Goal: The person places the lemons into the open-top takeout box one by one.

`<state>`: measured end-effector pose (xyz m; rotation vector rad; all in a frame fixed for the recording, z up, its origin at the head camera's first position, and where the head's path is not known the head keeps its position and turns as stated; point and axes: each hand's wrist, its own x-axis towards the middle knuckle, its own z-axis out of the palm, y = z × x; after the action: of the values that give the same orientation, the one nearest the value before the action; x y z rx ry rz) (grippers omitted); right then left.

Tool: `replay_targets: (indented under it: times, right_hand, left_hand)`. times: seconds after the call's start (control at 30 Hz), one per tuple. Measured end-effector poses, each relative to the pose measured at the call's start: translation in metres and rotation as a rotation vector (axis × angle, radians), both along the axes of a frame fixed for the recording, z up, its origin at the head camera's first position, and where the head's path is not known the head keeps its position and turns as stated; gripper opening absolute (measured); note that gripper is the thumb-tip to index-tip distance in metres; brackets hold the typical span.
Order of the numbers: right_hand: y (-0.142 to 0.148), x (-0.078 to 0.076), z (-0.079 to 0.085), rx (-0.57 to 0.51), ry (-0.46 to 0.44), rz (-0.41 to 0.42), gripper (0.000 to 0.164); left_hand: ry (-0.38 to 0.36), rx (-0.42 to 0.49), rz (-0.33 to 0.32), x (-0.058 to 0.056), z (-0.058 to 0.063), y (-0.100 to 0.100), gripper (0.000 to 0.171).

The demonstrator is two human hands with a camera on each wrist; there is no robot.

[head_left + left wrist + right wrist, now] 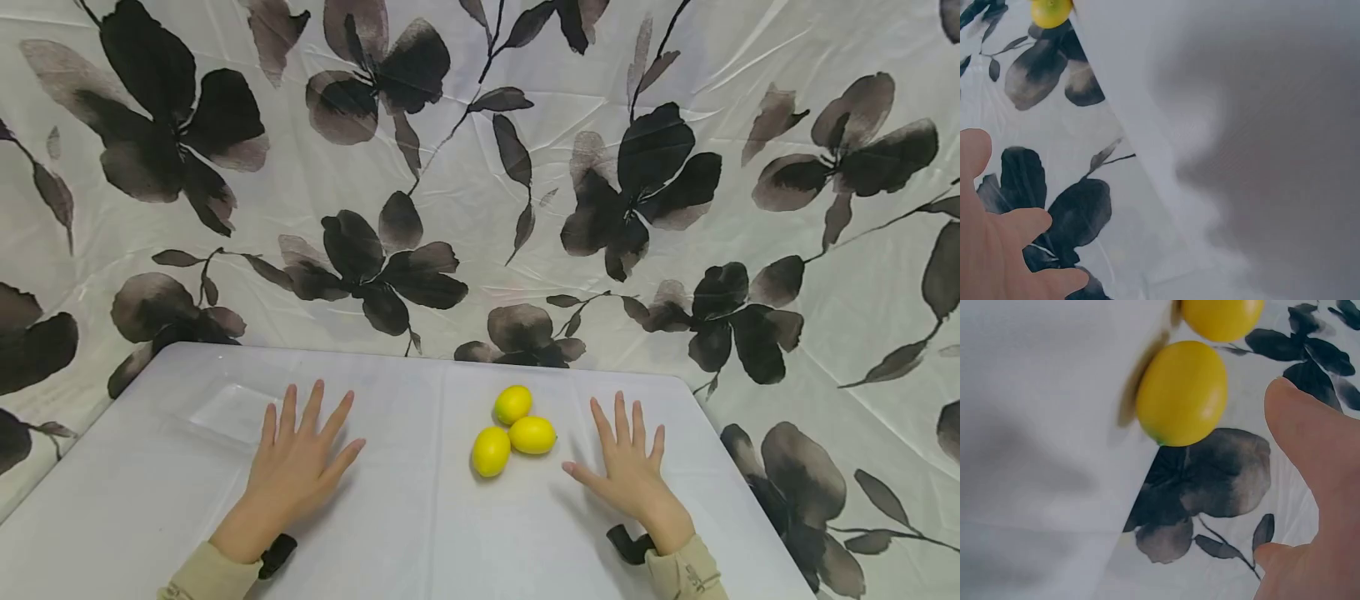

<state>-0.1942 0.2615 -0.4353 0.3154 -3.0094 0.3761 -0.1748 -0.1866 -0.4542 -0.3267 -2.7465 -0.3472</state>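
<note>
Three yellow lemons lie grouped on the white table, right of its middle: a back lemon, a right lemon and a front lemon. My left hand is held over the table with fingers spread, holding nothing. Just beyond its fingertips, to the left, sits a clear plastic tray, partly hidden by the hand. To the right of the lemons my right hand also spreads its fingers, its thumb pointing toward them and apart from them. The right wrist view shows one whole lemon near this hand.
The white table has its far edge against a hanging cloth printed with dark flowers. Both wrists wear a black strap below beige sleeves. Shadows of the hands fall on the tabletop.
</note>
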Motion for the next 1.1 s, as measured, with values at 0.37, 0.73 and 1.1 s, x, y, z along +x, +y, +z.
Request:
replay_targets:
  times: [0.37,0.73,1.1]
  right_hand:
    - [-0.004,0.001,0.014,-0.039,0.032,0.030,0.099]
    - [-0.028,-0.001,0.029,-0.093,0.084,0.089,0.093]
    - [-0.063,-0.006,0.040,-0.210,0.045,0.220,0.090]
  left_hand:
    - [-0.059,0.020,0.030,-0.002,0.018,-0.014,0.068]
    - [-0.047,0.065,0.102,0.003,0.020,-0.056,0.071]
    - [-0.106,0.135,0.173,0.000,0.021,-0.108,0.074]
